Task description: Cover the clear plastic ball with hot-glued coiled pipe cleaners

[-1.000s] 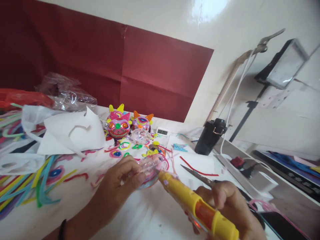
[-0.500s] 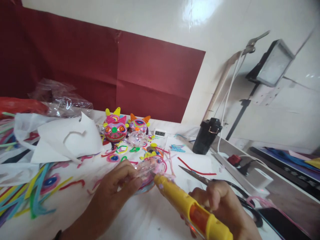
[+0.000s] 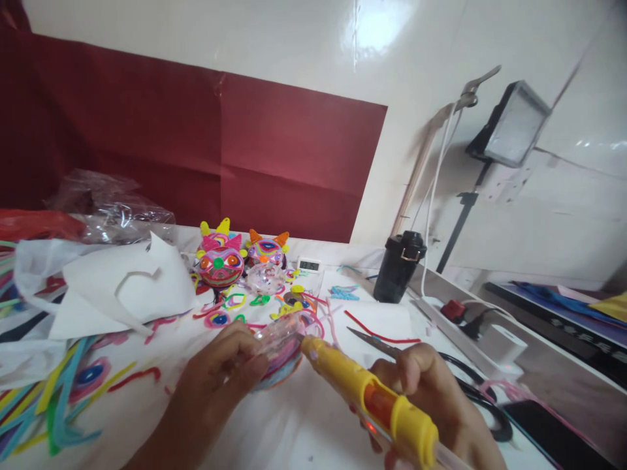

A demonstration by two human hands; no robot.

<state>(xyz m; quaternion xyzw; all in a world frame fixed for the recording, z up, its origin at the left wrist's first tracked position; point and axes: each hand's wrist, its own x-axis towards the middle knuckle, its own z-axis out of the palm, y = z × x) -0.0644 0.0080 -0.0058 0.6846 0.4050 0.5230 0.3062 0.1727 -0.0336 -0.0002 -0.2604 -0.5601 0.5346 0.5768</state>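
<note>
My left hand (image 3: 215, 372) pinches the edge of a clear plastic piece with pink, purple and blue strands (image 3: 284, 365) around its side. My right hand (image 3: 435, 391) is wrapped round a yellow hot glue gun (image 3: 343, 372), with a clear glue stick coming out of its back end and a red light glowing on it. The gun's nozzle meets or nearly meets the plastic piece; contact is hard to tell. Just beyond my right hand lie black-handled scissors (image 3: 372, 341), partly hidden. Behind the held piece are bright pipe-cleaner shapes (image 3: 289, 310).
Decorated animal faces (image 3: 220, 264) stand at the back beside a small digital timer (image 3: 308, 264). A black bottle (image 3: 399, 267), a power strip (image 3: 443, 320) and a phone (image 3: 548, 431) are on the right. Cut white paper (image 3: 122, 287) and loose pipe cleaners (image 3: 63, 398) lie left.
The view has shifted slightly, so the scene sits a little further left. The held piece has tilted, showing more of its coloured side. The glue gun's tip stays at it.
</note>
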